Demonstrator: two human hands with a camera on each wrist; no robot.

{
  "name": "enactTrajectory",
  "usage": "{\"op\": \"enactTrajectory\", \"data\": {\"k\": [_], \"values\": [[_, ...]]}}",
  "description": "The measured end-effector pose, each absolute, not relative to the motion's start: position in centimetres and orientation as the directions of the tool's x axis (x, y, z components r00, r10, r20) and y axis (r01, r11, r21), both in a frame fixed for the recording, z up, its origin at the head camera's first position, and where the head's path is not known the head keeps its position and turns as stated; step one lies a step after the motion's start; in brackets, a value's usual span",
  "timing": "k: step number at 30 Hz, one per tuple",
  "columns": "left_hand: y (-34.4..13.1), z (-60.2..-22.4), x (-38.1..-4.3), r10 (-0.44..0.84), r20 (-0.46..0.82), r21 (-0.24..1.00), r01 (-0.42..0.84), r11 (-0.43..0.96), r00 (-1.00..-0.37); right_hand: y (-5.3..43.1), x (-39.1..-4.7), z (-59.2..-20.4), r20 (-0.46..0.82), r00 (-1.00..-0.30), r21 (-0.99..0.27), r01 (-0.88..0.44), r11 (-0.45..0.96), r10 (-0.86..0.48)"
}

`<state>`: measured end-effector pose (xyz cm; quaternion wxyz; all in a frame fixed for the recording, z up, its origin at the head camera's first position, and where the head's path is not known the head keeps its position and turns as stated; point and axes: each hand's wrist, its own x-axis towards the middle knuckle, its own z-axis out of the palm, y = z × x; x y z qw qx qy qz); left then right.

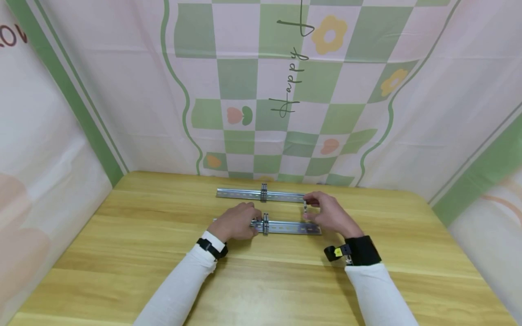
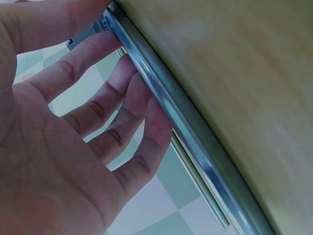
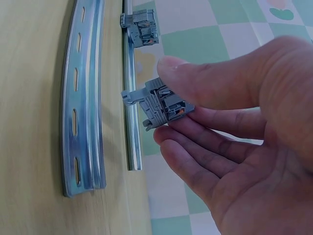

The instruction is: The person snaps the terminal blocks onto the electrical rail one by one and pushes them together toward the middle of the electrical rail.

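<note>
My left hand (image 1: 238, 222) grips the near slotted metal DIN rail (image 1: 295, 227), with the fingertips along one long edge in the left wrist view. Just right of those fingers, a few grey terminal blocks (image 1: 266, 224) stand clipped across the rail. My right hand (image 3: 244, 127) pinches a loose grey terminal block (image 3: 166, 104) between thumb and fingers. That block is held off the table, over the gap between the rails near their right ends. Behind lies a second DIN rail (image 1: 236, 194), bearing its own terminal blocks (image 1: 263, 193) near mid-length.
Both rails lie roughly parallel on a wood-grain table (image 1: 261, 280). A printed cloth (image 1: 277, 81) with green and white checks hangs behind the table's back edge. More pale cloth (image 1: 49, 136) hangs along the sides.
</note>
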<state>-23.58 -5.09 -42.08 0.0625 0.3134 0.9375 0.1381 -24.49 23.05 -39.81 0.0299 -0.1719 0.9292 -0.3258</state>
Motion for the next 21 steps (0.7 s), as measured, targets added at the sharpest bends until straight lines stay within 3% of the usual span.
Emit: {"op": "enactTrajectory", "data": {"k": [21], "values": [[-5.0,-42.1,-23.6,0.594,-0.030,0.309,0.558,0.770,-0.804,21.7,-24.2,-40.0,0.052,-0.912,-0.625,-0.347,0.699,-0.407]]}}
